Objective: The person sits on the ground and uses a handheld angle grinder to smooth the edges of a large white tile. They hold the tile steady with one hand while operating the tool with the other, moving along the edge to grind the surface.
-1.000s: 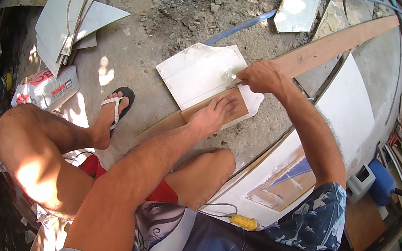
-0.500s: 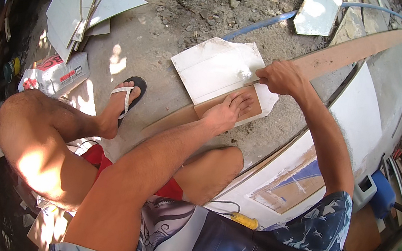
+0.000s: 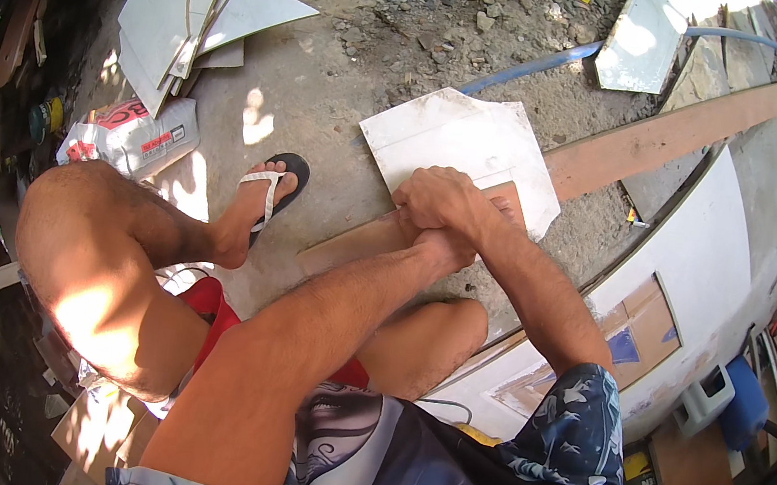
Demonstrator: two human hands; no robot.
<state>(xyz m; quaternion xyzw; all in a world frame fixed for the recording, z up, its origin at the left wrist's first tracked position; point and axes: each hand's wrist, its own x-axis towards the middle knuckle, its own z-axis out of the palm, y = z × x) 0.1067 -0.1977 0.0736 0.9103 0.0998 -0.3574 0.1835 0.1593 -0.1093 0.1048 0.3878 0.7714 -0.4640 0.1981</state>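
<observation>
A white flat panel with cut corners lies on a long brown board on the ground in front of me. On the panel rests a smaller brown rectangular piece, mostly covered by my hands. My left hand lies flat over that piece, its fingers stretched away from me and partly hidden. Crossing above it, my right hand is closed, fingers curled, at the left edge of the brown piece. Whatever sits in its grip is hidden.
Stacked white offcuts and a printed plastic bag lie at the left. A blue hose runs past gravel. A large white curved panel and a blue container are at the right. My sandalled foot is near the board.
My right hand has moved left and nearer to me, from the far right corner of the brown piece to its left side, crossing over my left hand. The left hand stays on the piece.
</observation>
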